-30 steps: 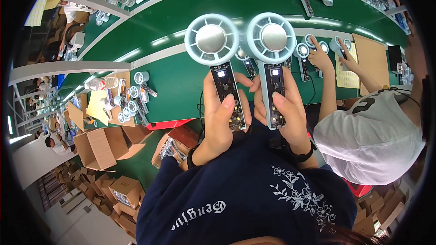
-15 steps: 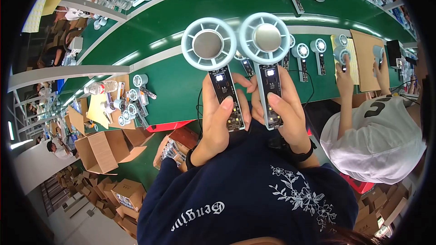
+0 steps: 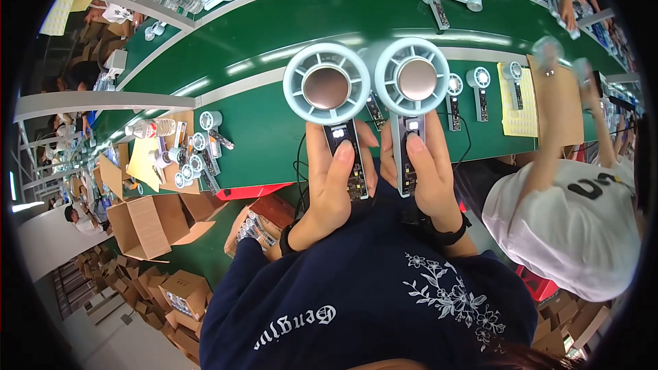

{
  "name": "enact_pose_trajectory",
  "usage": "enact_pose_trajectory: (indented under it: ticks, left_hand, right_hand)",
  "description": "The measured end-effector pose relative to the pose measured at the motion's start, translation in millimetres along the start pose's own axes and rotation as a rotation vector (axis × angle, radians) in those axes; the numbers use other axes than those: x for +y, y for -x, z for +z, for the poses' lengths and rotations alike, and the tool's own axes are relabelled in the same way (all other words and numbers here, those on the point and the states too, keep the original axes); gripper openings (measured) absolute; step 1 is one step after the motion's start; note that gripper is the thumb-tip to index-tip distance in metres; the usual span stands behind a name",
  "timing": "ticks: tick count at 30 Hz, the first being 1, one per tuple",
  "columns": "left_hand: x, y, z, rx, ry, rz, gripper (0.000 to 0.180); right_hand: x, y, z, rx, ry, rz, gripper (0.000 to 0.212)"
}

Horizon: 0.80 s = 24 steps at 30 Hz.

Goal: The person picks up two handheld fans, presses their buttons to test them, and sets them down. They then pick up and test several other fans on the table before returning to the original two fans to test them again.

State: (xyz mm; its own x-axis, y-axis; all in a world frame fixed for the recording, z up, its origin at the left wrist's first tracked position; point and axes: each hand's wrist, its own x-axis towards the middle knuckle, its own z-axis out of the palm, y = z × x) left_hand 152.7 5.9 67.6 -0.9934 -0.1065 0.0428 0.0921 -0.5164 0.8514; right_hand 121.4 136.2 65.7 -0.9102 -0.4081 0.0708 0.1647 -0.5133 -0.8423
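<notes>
We log a green bench [image 3: 257, 127]; over its near edge, the left fan [image 3: 337, 133] and right fan [image 3: 412, 125], heads toward the far edge. We see the left hand [image 3: 332, 178] and right hand [image 3: 430, 178] each wrapped round its own fan's handle, thumb pressed on the front.

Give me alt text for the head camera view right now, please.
Left hand and right hand each grip a pale-blue handheld fan upright, its circuit board exposed and small display lit. More fans lie on a green worktable; to the right is a white-shirted co-worker, arms blurred.
</notes>
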Motion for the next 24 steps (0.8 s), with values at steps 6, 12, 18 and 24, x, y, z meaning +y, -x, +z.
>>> enact_pose_trajectory:
  ticks: [6, 12, 18, 24]
  left_hand:
    - [-5, 4, 1, -0.034, -0.016, 0.070, 0.049]
    - [-8, 4, 7, -0.002, -0.096, 0.102, 0.049]
    - [-12, 3, 9, 0.000, -0.079, 0.079, 0.041]
    - [-18, 0, 10, -0.036, -0.095, 0.058, 0.038]
  right_hand:
    - [0, 2, 0, -0.022, 0.023, -0.045, 0.033]
    - [1, 6, -2, -0.019, 0.069, -0.058, 0.036]
    - [4, 8, -7, -0.016, 0.124, -0.084, 0.038]
    - [7, 10, -15, -0.001, 0.119, -0.091, 0.038]
